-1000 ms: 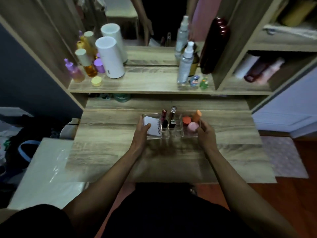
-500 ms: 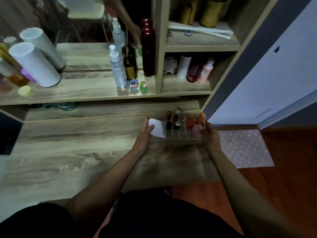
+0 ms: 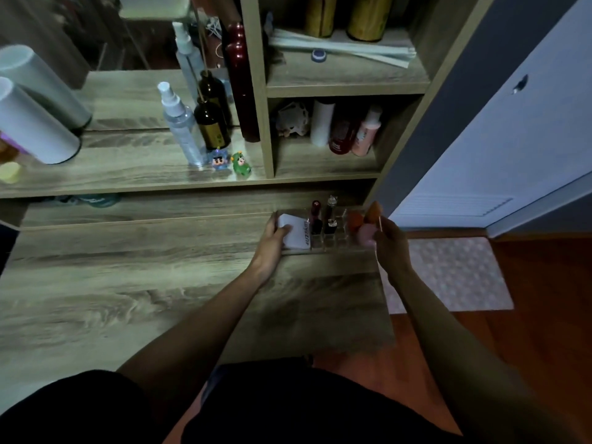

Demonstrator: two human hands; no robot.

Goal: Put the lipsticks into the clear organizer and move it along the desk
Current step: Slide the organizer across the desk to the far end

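Head view: a wooden desk (image 3: 134, 283) is seen from above, with the clear organizer (image 3: 333, 243) at its far right end, close to the right edge.
Organizer: it is gripped at both short ends; whether it rests on the desk or is lifted slightly cannot be told.
Left hand (image 3: 272, 241): closed on the organizer's left end, thumb laid over a white compact (image 3: 296, 232) in the left compartment.
Right hand (image 3: 389, 243): closed on the organizer's right end, fingers curled around the corner.
Lipsticks: a dark red lipstick (image 3: 315, 216) and a black lipstick (image 3: 330, 214) are stood upright, side by side, in the middle slots.
Sponges: two orange sponges (image 3: 363, 217) and a pink sponge (image 3: 365, 235) are held in the right compartment, just beside the right hand.
Shelf above: a clear spray bottle (image 3: 181, 126), a dark bottle (image 3: 211, 123) and two small figurines (image 3: 230, 161) are set on it.
Floor: a pale mat (image 3: 448, 274) is laid to the right of the desk.
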